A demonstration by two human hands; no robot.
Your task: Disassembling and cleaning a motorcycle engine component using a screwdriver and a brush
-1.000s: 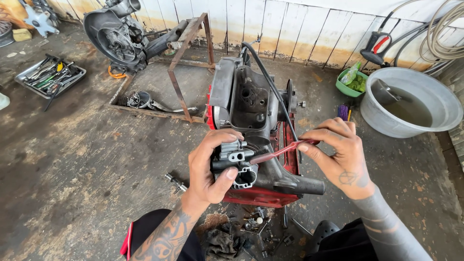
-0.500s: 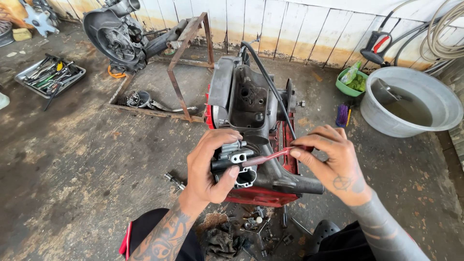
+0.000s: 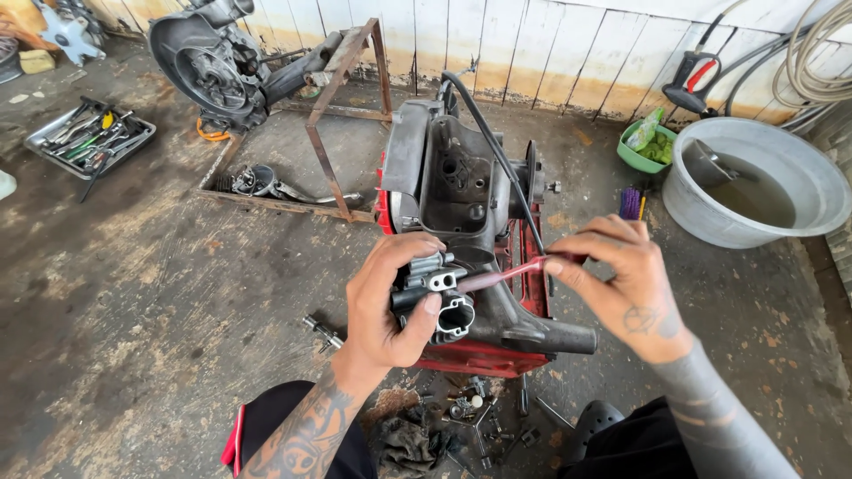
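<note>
**Thin red tool worked into a small carburettor body**

The left hand (image 3: 390, 302) is wrapped around a small grey cast-metal carburettor body (image 3: 439, 297), fingers closed on it, holding it up just in front of a large grey engine casing (image 3: 461, 195) that rests on a red metal stand (image 3: 484, 355) on the stained concrete floor (image 3: 133, 293). The right hand (image 3: 621, 284) pinches a thin red-handled tool (image 3: 510, 272) between thumb and fingertips, its tip touching the carburettor's upper side. The step in hand looks like probing or cleaning a small passage in that part. The next move, as I judge it, calls for a steady left-hand grip and fine, light pressure along the tool's axis, so the tip stays seated rather than skidding off. Loose small metal parts (image 3: 475, 417) and a dark rag (image 3: 408, 443) lie on the floor just below; a grey basin of water (image 3: 754, 191) stands well to the right.
</note>
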